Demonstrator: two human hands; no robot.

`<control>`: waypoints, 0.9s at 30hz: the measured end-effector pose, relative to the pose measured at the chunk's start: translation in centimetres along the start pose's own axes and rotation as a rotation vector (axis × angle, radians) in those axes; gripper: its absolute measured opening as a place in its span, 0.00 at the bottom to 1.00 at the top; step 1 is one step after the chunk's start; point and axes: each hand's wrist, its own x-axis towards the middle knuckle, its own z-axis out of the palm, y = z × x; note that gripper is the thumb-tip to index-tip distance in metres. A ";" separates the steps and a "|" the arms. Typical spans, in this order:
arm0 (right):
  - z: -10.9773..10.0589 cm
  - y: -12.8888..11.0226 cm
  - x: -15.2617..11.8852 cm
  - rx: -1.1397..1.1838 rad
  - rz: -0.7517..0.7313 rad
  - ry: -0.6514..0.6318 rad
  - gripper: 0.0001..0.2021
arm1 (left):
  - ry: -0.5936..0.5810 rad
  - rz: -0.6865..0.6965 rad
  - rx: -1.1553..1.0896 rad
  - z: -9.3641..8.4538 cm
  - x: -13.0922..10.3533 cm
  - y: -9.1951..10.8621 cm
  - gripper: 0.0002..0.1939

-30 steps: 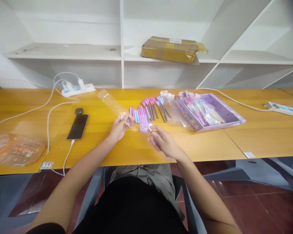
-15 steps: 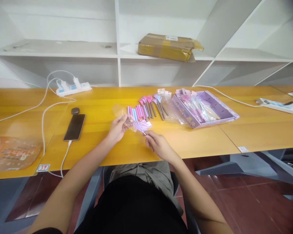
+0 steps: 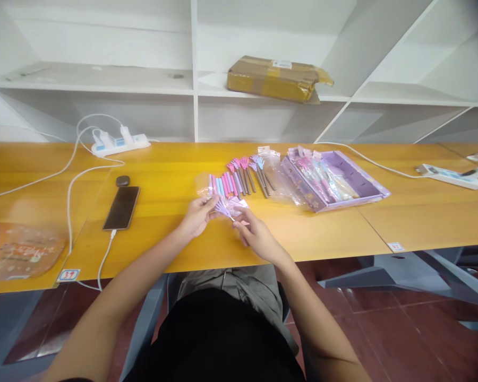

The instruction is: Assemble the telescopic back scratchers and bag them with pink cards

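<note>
Scratcher first, since it sits right in the middle of everything: the little purple scratcher [image 3: 222, 208] is between the two hands, just above the table [image 3: 163, 180] as far as I can judge. Its long axis runs on a slant, splayed fingers pointing away from the body and over to the left, thin metal end back at the right hand [image 3: 258, 236]. That right grip is closed, thumb and fingertips clamped on the metal end, so that's the nearer hand for the shaft. Left hand [image 3: 197, 216] is right by the splayed end, its own grip pinched together on a clear bag [image 3: 202, 183] that sticks out past the fingers. Can't tell if the purple tips are inside the plastic or only next to it, it's all see-through and kinda blurry.

Just beyond the hands there's a row of pink, blue and purple tubes [image 3: 227, 183], then a bunch of loose scratchers [image 3: 245, 170] to the right of those. Further right, a purple tray [image 3: 358, 175] holds some bagged ones [image 3: 326, 178], tray sitting at an angle.
</note>
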 end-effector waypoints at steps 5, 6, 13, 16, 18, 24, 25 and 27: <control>1.1 0.1 1.7 0.109 0.021 0.102 0.32 | -0.075 -0.074 0.069 0.5 -0.7 -1.2 0.28; 1.3 0.0 1.9 0.137 0.022 0.110 0.33 | -0.084 -0.073 0.076 0.6 -0.7 -1.4 0.28; -1.4 -0.4 -1.3 0.331 -0.094 -0.053 0.20 | 0.067 0.027 -0.065 0.0 0.1 0.6 0.15; -2.1 0.0 -1.9 0.356 -0.157 -0.074 0.16 | 0.074 0.050 -0.104 -0.3 0.2 1.4 0.12; -1.6 0.3 -1.3 0.351 -0.193 -0.019 0.19 | 0.054 0.033 -0.103 -0.1 -0.1 1.4 0.12; 2.2 0.0 2.9 -0.097 -0.357 0.512 0.22 | -0.099 -0.128 -0.056 1.0 -1.4 -0.5 0.18; 2.6 0.0 3.5 -0.152 -0.358 0.539 0.20 | -0.103 -0.141 -0.053 1.1 -1.5 -0.8 0.20; 3.1 0.1 4.0 -0.179 -0.348 0.528 0.18 | -0.099 -0.149 -0.044 1.1 -1.4 -1.0 0.21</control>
